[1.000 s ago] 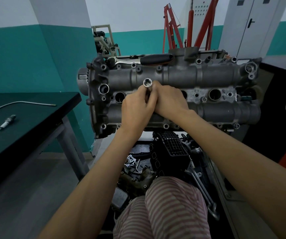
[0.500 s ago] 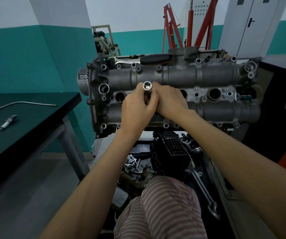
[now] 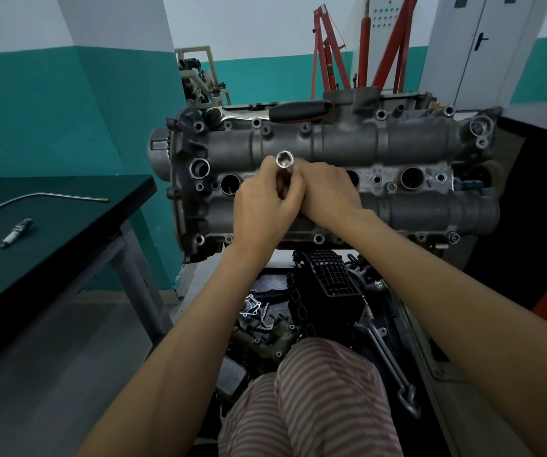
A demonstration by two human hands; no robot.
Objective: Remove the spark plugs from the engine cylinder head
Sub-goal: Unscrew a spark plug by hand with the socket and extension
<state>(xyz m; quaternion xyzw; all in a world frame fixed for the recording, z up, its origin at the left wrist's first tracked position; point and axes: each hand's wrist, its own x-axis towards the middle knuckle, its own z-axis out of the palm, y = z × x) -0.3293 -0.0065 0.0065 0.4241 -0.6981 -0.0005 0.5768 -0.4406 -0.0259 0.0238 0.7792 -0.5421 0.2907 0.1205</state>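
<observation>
Socket: my left hand (image 3: 263,206) and right hand (image 3: 326,192) both grip the long plug socket (image 3: 284,161) at frame centre; against a second ago it sits slightly lower and my fingers have shifted round it.
Meaning: I judge I am spinning the plug loose by hand.
Head: cylinder head (image 3: 348,179) fills mid-frame, three wells open.
Done: one spark plug (image 3: 16,232) lies on the table (image 3: 67,232), left.

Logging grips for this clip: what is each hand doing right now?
Left hand: fingers curled round the socket tube, holding it.
Right hand: pressed against the same tube; fingers hidden, so its grip cannot be told.
</observation>
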